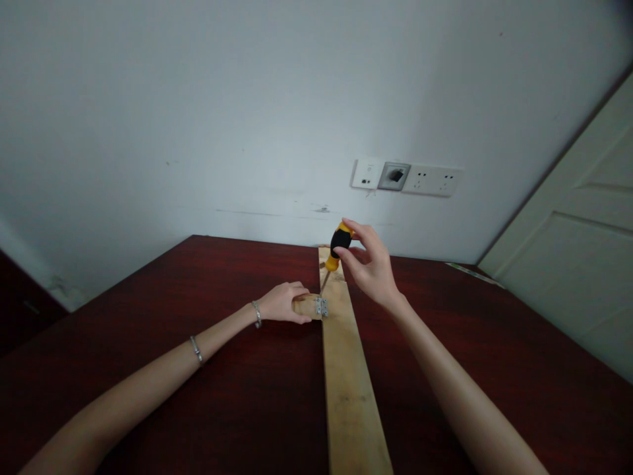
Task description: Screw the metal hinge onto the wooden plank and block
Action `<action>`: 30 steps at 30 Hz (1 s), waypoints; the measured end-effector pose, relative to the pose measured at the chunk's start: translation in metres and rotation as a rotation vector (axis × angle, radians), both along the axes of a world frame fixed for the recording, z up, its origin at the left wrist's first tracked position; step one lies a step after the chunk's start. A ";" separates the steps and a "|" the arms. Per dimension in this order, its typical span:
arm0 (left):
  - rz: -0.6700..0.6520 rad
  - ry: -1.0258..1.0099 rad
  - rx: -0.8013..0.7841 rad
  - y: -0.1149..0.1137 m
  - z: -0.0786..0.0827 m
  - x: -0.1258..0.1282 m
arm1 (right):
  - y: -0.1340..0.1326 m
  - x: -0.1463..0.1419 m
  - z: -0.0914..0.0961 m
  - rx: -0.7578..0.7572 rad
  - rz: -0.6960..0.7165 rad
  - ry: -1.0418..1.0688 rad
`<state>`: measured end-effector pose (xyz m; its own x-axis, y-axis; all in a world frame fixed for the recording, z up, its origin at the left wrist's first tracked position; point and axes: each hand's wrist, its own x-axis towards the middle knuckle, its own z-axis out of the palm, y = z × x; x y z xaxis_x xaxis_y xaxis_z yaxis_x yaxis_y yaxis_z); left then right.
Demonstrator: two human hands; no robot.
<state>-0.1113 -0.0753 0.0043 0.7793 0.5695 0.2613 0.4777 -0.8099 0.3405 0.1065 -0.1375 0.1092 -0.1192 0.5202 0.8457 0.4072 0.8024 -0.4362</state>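
My right hand point(370, 264) grips the yellow and black handle of a screwdriver point(340, 241). Its shaft slants down to the left, and the tip is at the upper edge of a small metal hinge point(321, 306). That hinge spans the joint between a short wooden block point(304, 305) and a long wooden board point(349, 376). Fingers and thumb of my left hand point(284, 303) are closed around the block's left end, with the block butted against the board's left side. Whether the tip sits in a screw is too small to tell.
The board lies lengthwise on a dark red table point(237, 409), its far end by the white wall point(247, 119). Above the table's back edge is a row of wall sockets point(429, 180). A pale panelled door point(583, 231) stands at the right.
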 end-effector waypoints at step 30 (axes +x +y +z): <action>0.014 0.029 0.037 0.003 -0.004 0.000 | -0.005 -0.003 -0.006 -0.048 0.083 0.050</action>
<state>-0.1115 -0.0721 0.0002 0.7790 0.5707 0.2598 0.4982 -0.8149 0.2963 0.1033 -0.1425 0.1031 -0.1219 0.5501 0.8262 0.3166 0.8104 -0.4929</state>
